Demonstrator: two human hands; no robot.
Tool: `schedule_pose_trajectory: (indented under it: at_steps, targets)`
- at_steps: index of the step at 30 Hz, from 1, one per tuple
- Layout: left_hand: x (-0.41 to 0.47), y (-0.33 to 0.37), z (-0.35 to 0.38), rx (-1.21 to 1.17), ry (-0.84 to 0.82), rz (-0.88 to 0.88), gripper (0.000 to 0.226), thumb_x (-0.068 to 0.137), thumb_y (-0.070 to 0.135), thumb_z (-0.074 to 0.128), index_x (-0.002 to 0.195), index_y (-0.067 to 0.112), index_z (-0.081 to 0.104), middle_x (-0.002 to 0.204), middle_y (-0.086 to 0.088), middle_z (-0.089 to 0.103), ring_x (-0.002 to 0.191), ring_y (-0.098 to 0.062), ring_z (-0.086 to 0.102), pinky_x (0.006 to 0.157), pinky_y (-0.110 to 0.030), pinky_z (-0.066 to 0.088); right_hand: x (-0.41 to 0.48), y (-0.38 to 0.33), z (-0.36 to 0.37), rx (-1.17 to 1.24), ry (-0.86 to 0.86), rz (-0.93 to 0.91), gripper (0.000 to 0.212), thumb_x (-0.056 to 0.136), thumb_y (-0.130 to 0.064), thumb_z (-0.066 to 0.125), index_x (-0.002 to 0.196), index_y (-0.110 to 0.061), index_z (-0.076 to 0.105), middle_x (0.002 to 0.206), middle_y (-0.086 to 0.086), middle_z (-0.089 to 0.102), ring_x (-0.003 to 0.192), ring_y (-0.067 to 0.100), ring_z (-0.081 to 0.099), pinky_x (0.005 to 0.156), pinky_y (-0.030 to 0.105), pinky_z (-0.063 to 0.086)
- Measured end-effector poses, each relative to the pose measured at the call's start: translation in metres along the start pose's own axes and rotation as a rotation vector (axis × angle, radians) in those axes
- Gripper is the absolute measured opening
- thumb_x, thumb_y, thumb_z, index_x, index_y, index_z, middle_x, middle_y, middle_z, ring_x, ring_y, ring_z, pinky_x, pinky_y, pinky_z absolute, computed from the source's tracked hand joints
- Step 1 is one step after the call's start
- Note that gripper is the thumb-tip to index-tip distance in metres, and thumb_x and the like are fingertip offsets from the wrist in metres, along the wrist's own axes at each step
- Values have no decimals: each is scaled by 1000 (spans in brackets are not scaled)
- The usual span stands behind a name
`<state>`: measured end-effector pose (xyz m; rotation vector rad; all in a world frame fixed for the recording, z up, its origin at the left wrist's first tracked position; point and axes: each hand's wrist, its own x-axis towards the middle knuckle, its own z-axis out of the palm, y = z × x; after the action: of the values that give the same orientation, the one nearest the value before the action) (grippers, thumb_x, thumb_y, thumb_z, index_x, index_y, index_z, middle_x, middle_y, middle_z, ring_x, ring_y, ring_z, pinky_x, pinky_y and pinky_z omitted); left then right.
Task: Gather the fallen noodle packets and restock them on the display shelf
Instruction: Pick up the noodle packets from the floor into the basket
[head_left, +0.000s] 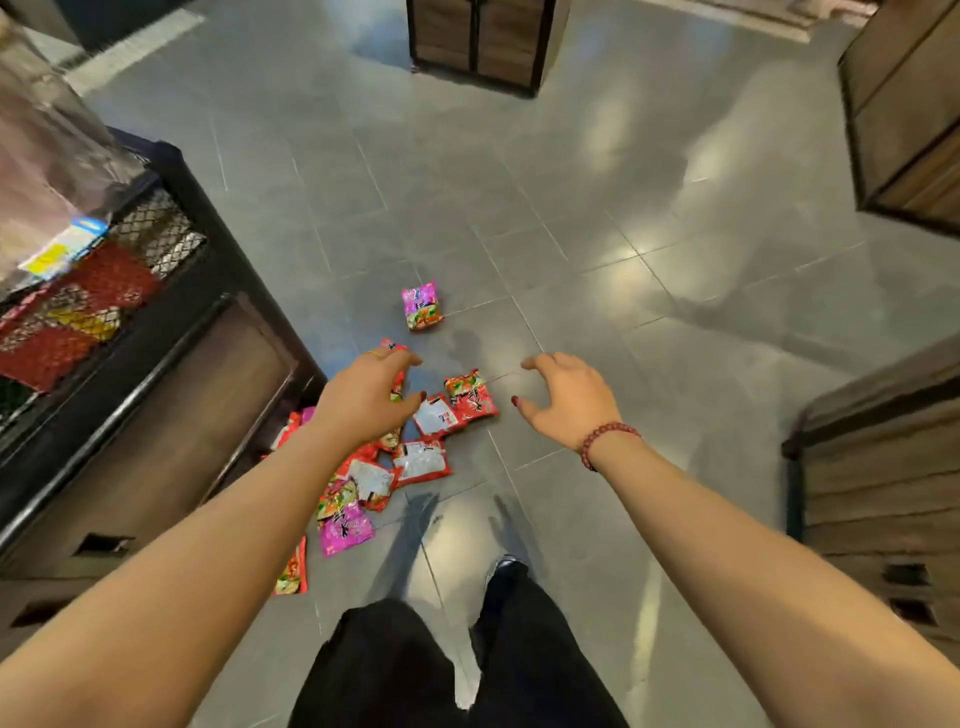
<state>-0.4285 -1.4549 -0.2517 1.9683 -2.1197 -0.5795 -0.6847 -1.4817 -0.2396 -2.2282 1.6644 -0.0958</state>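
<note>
Head view, step: gathering, barely begun; left hand (366, 395) and right hand (566, 400) both spread, fingers loosely curved, holding nothing; above noodle packets (421, 460) heaped on floor (597, 249) beside display shelf (171, 332); lone packet (422, 306) lying apart, farther off.
Next move: probably lowering to heap; pinching thin edges.
Room: open floor ahead; shelf base close left; crate (878, 467) right.

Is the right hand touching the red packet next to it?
Apart. The head view shows grey floor between the right hand and the red packet.

A shop: a mesh-fronted display shelf (150, 228) stocked with packaged goods, wooden display stands (878, 467), grey tiled floor (571, 234).
</note>
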Motion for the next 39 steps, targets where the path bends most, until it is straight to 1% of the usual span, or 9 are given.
schedule_pose_trajectory:
  at_steps: [5,16,21,24,27,31,34,36,39]
  targets:
    - [63,16,0,-10,-8,-57,48,88,34,65,133,19,54,125,-8,59,118,-28,55,91,-42,50,77,36,-17,30,-61,-35,46,86,-35,62,128,-18,54,127,6,56,121,27,48,99,34,37]
    - [220,-27,1,-75,13,-263,47,89,36,63,133,22,54,131,-5,56,121,-25,52,94,-38,47,276,56,-18,-63,-204,-199,49,89,-41,59,132,-20,50,130,4,53,123,23,46,100,34,39]
    - [248,-42,1,-127,4,-380,47,86,36,62,131,22,57,124,-8,60,118,-29,55,93,-39,48,334,62,-14,-32,-337,-218,48,88,-39,60,132,-21,50,132,3,53,123,22,47,102,34,39]
    - [269,-56,14,-174,14,-471,58,78,48,48,127,20,59,113,-11,64,109,-32,60,87,-42,51,378,69,1,-2,-427,-224,49,87,-39,62,132,-23,50,134,2,51,122,21,48,102,35,41]
    - [280,-70,41,-220,45,-635,53,78,46,53,122,18,61,112,-10,64,108,-31,59,85,-42,51,419,76,25,65,-548,-222,50,85,-34,66,130,-18,53,131,5,53,119,23,51,99,34,43]
    - [285,-92,96,-353,104,-839,68,71,53,45,127,16,60,122,-11,64,113,-32,58,93,-42,49,460,92,75,101,-678,-203,46,85,-27,69,126,-11,57,128,9,56,118,25,54,99,36,43]
    - [287,-108,151,-485,171,-975,64,72,44,54,127,12,60,124,-13,63,114,-30,58,95,-34,45,477,110,131,166,-761,-132,44,84,-20,70,125,-11,57,121,5,58,110,18,54,92,27,42]
    - [285,-120,196,-579,213,-1057,65,70,45,57,129,16,58,126,-11,60,114,-28,57,95,-33,45,481,123,173,216,-810,-71,39,84,-14,70,121,-12,58,106,-3,55,100,13,53,81,19,38]
    - [285,-144,270,-711,238,-1170,67,68,47,62,132,29,54,124,-8,57,111,-27,56,97,-43,48,489,148,248,268,-847,-19,42,84,-13,72,122,-17,54,104,-6,51,103,12,52,84,22,38]
